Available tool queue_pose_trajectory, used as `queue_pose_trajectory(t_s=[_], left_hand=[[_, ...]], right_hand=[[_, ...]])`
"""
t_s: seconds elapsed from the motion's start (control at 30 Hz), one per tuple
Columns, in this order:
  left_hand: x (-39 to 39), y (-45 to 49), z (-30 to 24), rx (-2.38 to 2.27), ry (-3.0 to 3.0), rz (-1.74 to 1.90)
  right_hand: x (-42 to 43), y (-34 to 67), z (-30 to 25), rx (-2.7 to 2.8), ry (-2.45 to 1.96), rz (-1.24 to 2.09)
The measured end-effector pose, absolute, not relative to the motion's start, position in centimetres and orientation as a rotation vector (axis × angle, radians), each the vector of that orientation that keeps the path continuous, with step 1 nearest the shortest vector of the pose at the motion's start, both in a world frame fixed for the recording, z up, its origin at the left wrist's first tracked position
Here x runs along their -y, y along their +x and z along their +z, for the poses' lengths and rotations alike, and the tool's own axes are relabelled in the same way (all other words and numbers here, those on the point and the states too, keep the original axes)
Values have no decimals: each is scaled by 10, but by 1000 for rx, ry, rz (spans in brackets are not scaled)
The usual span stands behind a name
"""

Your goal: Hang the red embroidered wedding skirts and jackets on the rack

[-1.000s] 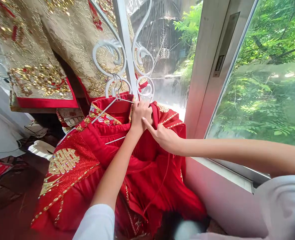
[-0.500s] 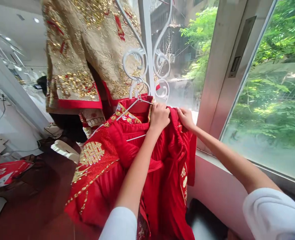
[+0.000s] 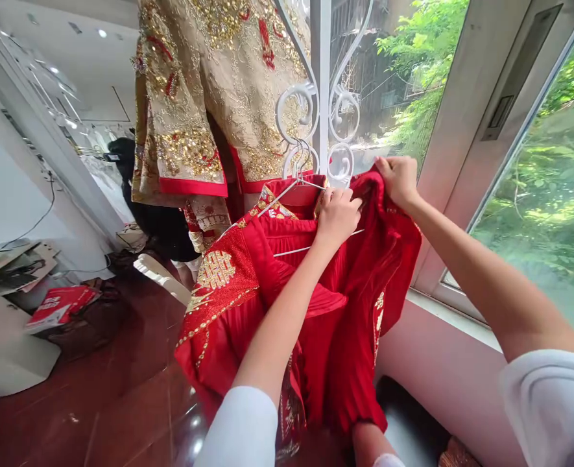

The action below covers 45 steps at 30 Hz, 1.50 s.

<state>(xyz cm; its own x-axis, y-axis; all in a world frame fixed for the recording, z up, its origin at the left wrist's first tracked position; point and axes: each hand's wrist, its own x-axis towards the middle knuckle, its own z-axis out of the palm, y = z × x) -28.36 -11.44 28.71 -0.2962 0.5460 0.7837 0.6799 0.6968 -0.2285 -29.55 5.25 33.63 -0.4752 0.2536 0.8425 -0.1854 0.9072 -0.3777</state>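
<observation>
Behind the left hand [image 3: 336, 215], the hanger [image 3: 277, 198] partly disappears.

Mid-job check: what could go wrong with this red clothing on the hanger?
The right hand holds one side of the red clothing raised, so that side might slip off the hanger.
A hard tug could unseat the hanger from the white metalwork, where it appears to hang.
The fabric bunched beside that hand might crease.
</observation>
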Motion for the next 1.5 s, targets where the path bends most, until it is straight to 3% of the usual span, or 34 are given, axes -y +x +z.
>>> queue_pose_trajectory(t_s=[0.2,0.43,0.77,1.0,1.3,1.4,1.5], left_hand=[[119,-277,277,1968,-900,-114],[124,-278,268,1957,-905,-63],[121,-279,272,2035,-840,-77],[115,-277,274,2094,-831,-228],[105,-269,273,2084,-746,-53],[107,-275,264,2064,-775,-22],[111,-281,252,2089,-793,-16]], right_hand=[[-40,-284,345,2294,-141,404],[-48,-270,326,2769,92,-63],[-58,-270,304,2460,835,320],[-68,-302,302,2199,514,795],[-59,-309,371,2020,262,627],[-46,-272,346,2003,323,486],[-25,-239,287,2093,450,294]])
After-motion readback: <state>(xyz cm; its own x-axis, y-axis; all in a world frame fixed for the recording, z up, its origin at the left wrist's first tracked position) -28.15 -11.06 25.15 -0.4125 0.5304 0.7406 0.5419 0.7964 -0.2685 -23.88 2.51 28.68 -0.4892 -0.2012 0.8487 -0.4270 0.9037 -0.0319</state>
